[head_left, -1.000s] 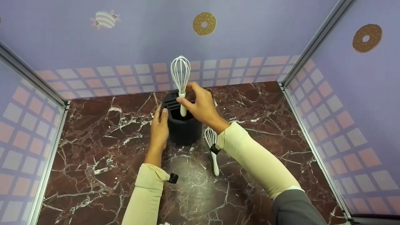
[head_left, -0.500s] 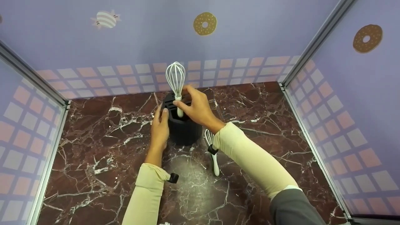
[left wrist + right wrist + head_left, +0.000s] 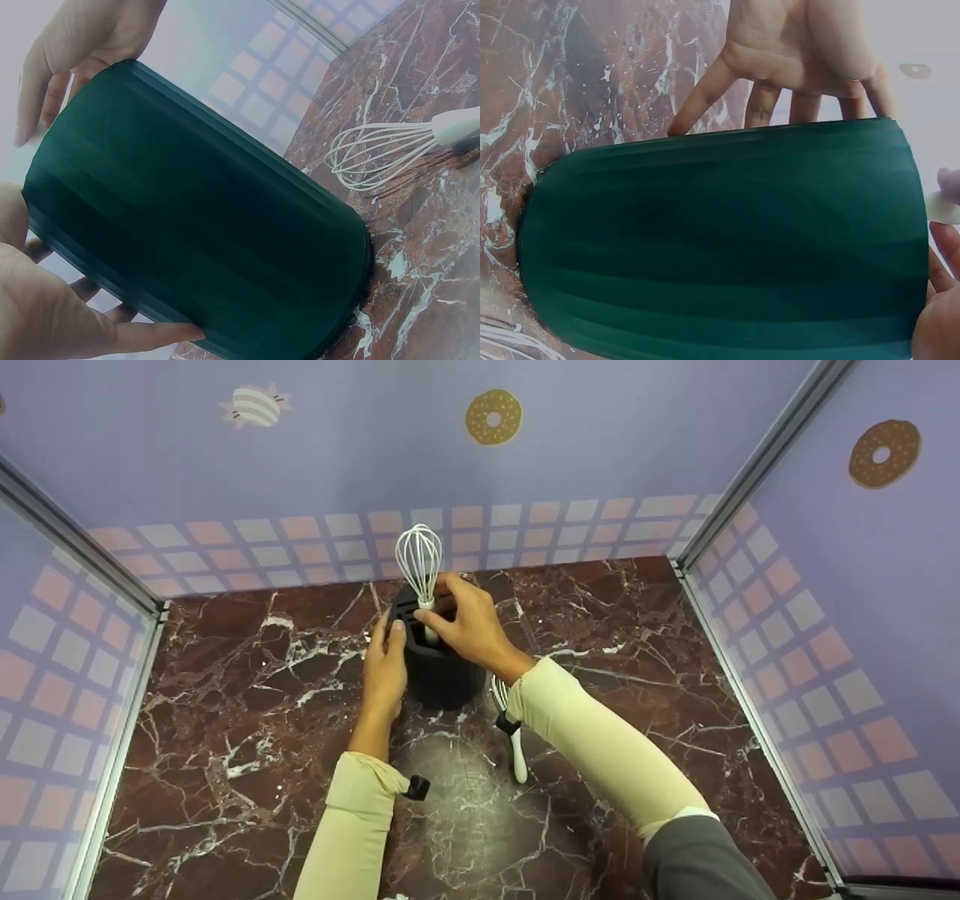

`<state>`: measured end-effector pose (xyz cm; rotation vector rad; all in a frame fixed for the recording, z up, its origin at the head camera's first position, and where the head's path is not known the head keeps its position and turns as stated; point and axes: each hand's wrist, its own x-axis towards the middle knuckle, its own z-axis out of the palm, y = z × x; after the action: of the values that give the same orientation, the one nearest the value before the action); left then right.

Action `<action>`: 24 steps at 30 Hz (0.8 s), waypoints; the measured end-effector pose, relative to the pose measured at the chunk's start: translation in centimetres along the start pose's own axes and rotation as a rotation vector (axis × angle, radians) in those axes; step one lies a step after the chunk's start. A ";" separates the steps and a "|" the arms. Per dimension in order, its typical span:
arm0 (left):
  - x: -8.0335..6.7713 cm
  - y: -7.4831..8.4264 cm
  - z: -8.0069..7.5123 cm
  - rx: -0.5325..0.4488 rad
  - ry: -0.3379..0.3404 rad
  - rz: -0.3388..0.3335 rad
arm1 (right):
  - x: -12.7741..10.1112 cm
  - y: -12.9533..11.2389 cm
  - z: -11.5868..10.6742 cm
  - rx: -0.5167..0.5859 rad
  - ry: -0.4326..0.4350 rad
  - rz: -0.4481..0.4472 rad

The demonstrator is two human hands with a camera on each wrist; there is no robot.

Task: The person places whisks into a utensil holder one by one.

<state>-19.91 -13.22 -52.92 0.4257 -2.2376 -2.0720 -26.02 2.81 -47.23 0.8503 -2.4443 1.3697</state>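
A utensil holder (image 3: 442, 679), black in the head view and dark green in the wrist views, stands upright on the marble-look surface; its top has slots and a larger opening. Pinched by the neck of its handle, a white whisk (image 3: 418, 559) is in my right hand (image 3: 474, 622), wire loops up and handle end down in that opening. My left hand (image 3: 384, 667) rests along the holder's left side, thumb near the rim; in the right wrist view its spread fingers touch the wall. Another white whisk (image 3: 519, 757) lies on the surface right of the holder, partly hidden by my right cuff.
Patterned purple panels (image 3: 360, 450) close off the back and both sides, with metal strips (image 3: 701, 529) at the corners. The dark red marbled surface (image 3: 225, 720) stretches around the holder. In the left wrist view, the lying whisk (image 3: 386, 154) is near the holder's base.
My right hand has lowered the whisk and shifted it slightly left, so its handle sits deeper in the holder's opening. The left hand and the holder keep their places.
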 end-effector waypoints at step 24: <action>-0.2 0.1 0.3 -0.017 0.037 0.036 | -0.9 0.9 0.8 -0.184 0.055 -0.117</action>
<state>-19.82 -12.93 -52.81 0.4151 -2.1886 -2.0476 -25.74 2.83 -48.69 0.8833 -2.3924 1.0935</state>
